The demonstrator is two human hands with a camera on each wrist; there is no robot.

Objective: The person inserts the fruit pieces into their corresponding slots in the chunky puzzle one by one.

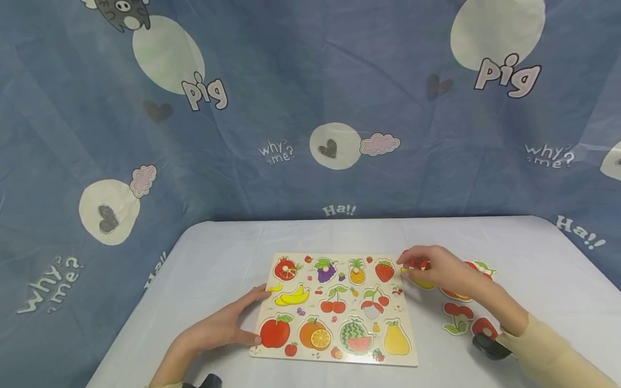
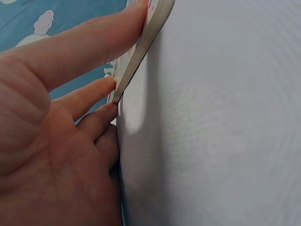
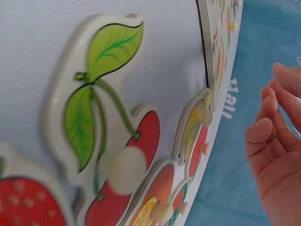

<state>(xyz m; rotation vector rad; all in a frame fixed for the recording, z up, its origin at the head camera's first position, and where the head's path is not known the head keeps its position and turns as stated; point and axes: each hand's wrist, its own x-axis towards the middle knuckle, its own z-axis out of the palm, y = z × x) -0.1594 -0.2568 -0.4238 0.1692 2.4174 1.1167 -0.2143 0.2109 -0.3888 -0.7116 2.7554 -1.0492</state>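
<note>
A fruit puzzle board (image 1: 339,345) lies flat on the table, with printed fruit shapes; small knobs stand on its grapes (image 1: 325,270) and pineapple (image 1: 357,272). My left hand (image 1: 225,323) touches the board's left side, fingers fairly straight, thumb at the near corner. In the left wrist view the fingertips of the left hand (image 2: 70,136) meet the board's edge. Past the board's right edge my right hand (image 1: 436,267) hovers over loose pieces, near a banana piece (image 1: 423,283). The right wrist view shows the right hand (image 3: 280,155) with loosely bent fingers and nothing visibly held.
To the right of the board lie several loose knobbed pieces: cherries (image 1: 456,318), a strawberry (image 1: 484,326), an orange (image 1: 455,295) and others partly under the right forearm. A white cloth covers the table (image 1: 218,242). A blue printed curtain (image 1: 271,178) hangs behind.
</note>
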